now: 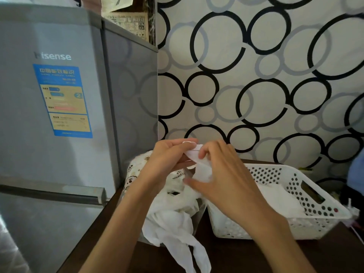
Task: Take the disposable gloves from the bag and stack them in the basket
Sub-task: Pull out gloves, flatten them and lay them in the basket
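Holding a thin white disposable glove (197,154) up between them, both hands work just above the printed plastic bag (173,180), which slumps on the dark desk (226,255) to the left of the white perforated basket (307,194). The left hand (167,160) has its fingers (183,142) curled round the upper edge of the glove, and the right hand (220,172) pinches the same piece just beside them, its thumb spread low toward the bag. The glove is bunched, so its long axis is hard to judge; it seems to hang downward from the pinch into the bag's mouth.

More film-like gloves (177,229) spill out of the bag toward the near edge of the desk, one trailing end cut off by the bottom of the view. Inside the basket a flat white layer (279,200) lies on the floor, likely gloves already stacked, though the count cannot be told. The basket lies to the right of the held glove and lower, and the right hand is the nearer one to it, so the coming move would probably carry the glove rightward and down over the rim.

The right forearm hides the bag's right side and the basket's near-left corner. A grey Hisense fridge (53,95) stands left of the bag.
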Available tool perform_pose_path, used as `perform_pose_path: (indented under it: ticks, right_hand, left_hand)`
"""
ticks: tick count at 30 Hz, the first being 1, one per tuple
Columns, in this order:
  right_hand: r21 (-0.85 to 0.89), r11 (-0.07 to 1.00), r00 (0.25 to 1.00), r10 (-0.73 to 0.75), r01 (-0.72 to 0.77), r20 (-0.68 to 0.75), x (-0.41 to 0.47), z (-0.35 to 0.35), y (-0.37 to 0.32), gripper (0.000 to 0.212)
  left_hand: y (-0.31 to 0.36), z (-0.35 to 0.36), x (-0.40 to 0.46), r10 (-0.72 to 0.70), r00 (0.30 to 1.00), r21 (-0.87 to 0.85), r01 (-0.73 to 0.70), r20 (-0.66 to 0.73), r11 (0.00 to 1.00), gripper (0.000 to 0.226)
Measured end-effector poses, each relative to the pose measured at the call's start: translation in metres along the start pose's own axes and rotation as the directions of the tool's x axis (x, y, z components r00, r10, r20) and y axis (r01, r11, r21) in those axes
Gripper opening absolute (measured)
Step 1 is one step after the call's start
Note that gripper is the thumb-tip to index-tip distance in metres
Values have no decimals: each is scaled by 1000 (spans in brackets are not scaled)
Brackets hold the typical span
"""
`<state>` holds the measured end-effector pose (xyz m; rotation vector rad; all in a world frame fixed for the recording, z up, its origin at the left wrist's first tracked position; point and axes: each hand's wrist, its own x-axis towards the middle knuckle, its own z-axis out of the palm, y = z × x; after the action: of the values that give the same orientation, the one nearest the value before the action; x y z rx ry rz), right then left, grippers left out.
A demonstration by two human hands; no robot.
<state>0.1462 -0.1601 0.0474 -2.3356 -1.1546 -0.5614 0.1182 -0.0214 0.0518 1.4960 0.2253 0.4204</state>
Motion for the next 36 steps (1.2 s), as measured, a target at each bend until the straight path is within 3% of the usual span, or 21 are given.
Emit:
perform_pose_path:
  ticks: [2, 4, 6, 9, 15, 17, 19, 21, 23, 25, 27, 30, 32, 36]
  right_hand:
    - [71, 995, 990, 79, -72, -114, 4, 5, 9, 21]
    - [230, 959, 976, 191, -164, -102, 8, 0, 25, 5]
    - [400, 889, 962, 266, -223, -54, 8, -10, 41, 9]
    - [550, 795, 949, 314, -257, -10, 10, -19, 57, 8]
    - [633, 765, 943, 285, -118, -169, 10, -31, 65, 4]
    - [643, 760, 924, 308, -97, -225, 11, -39, 69, 6]
    - [626, 772, 916, 323, -109, -239, 11, -49, 75, 9]
    - [620, 763, 939, 323, -183, -121, 9, -65, 85, 11]
    - [599, 736, 943, 316, -315, 108, 6, -82, 98, 19]
    - [589, 675, 896, 346, -445, 279, 0, -97, 115, 31]
    - [664, 558, 864, 386, -498, 323, -3, -109, 129, 41]
    - [768, 454, 853, 473, -452, 222, -7, -117, 136, 27]
    - [732, 567, 866, 496, -377, 62, -7, -115, 134, 10]
    - [594, 774, 854, 445, -218, -267, -2, -105, 129, 14]
  left_hand:
    - [1, 0, -1, 8, 1000, -21, -7, 19, 1000, 19]
    - [2, -4, 0, 12, 997, -5, -12, 75, 1000, 19]
    - [2, -8, 0, -9, 985, 78, -5, 173, 997, 22]
    - [-1, -7, -2, -45, 965, 348, -50, 260, 936, 21]
    - [-12, 9, 3, 207, 969, 574, -245, 133, 781, 27]
    - [-8, 14, 5, 257, 950, 572, -314, 180, 758, 32]
    - [-3, 21, 5, 241, 937, 465, -335, 251, 819, 30]
    - [2, 30, 5, 210, 932, 360, -312, 294, 879, 34]
    - [4, 36, 7, 190, 935, 357, -295, 299, 886, 29]
    - [7, 41, 9, 156, 934, 354, -271, 321, 895, 24]
    - [9, 46, 9, 119, 929, 349, -247, 350, 904, 17]
    - [12, 56, 7, 118, 930, 309, -232, 348, 922, 29]
    - [13, 64, 5, 139, 920, 264, -246, 368, 932, 32]
    - [13, 70, 7, 170, 928, 229, -253, 331, 940, 39]
